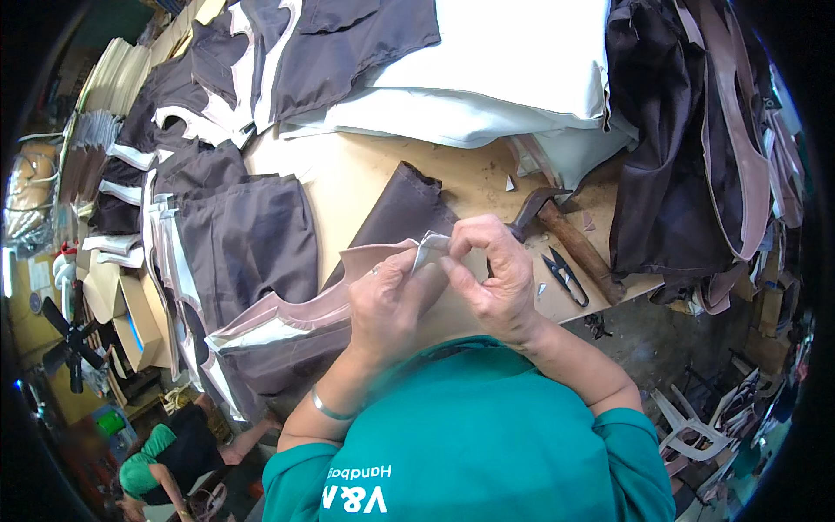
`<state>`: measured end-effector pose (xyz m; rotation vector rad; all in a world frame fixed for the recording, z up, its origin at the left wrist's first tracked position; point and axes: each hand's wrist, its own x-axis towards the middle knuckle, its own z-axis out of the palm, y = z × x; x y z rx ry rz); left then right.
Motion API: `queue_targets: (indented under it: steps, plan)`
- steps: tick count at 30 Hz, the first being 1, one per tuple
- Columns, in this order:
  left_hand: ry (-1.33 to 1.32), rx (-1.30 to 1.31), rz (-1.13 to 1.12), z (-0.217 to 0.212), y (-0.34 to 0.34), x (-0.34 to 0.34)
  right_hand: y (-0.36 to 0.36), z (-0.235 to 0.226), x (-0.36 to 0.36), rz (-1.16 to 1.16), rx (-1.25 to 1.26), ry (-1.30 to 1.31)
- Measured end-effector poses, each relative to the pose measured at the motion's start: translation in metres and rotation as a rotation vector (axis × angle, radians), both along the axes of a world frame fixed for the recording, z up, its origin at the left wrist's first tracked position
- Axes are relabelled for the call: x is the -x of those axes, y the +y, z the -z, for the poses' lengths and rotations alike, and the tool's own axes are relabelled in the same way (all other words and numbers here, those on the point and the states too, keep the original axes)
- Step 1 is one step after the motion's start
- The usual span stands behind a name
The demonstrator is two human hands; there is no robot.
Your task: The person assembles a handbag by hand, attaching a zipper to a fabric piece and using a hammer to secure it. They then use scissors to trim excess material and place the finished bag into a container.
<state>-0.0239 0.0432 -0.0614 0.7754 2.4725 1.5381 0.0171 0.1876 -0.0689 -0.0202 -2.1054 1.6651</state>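
Note:
Both my hands meet at one end of a sewn bag piece, dark brown cloth with a dusty-pink edge strip (283, 306) and white backing. My left hand (383, 304) is closed around the strip near its end. The fingertips of my right hand (500, 278) pinch the pale folded end, thumb and forefinger curled together. Beyond my hands lies a dark brown cloth fold (402, 209) on the table. To the right of my right hand are a hammer (574, 239) with a wooden handle and small black thread snips (566, 277).
Stacked dark cloth pieces (248, 235) with white and pink edging cover the left side. White sheets (513, 61) lie at the back. More brown cloth with pink trim (665, 148) hangs over the right edge. Behind, lower left, another person (165, 465) sits; a white plastic chair (691, 431) stands lower right.

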Motion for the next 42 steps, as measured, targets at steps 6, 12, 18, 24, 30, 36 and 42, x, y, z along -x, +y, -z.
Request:
queue_targets:
  steps: [6, 12, 18, 24, 30, 36, 42]
  plan:
    - [0.019, 0.012, -0.03, 0.0, 0.0, 0.0, -0.002, 0.004, -0.001, 0.0, -0.139, 0.097]
    - [0.739, 0.131, 0.083, 0.005, 0.0, 0.01, 0.005, 0.002, -0.011, -0.037, 0.195, 0.075]
    - [0.878, 0.189, 0.171, 0.001, -0.007, 0.011, 0.028, -0.013, -0.011, -0.081, -0.173, 0.176]
    - [0.939, 0.225, 0.188, -0.003, -0.008, 0.008, 0.033, -0.027, -0.012, -0.206, -0.297, 0.1]
    - [0.902, 0.239, 0.244, -0.003, -0.009, 0.007, 0.039, -0.036, -0.012, -0.289, -0.497, 0.084]
    - [0.838, 0.193, 0.348, -0.006, -0.009, 0.008, 0.049, -0.042, -0.009, -0.496, -0.655, 0.063]
    - [0.754, 0.233, 0.363, -0.004, -0.011, 0.006, 0.047, -0.042, -0.007, -0.58, -0.814, 0.096]
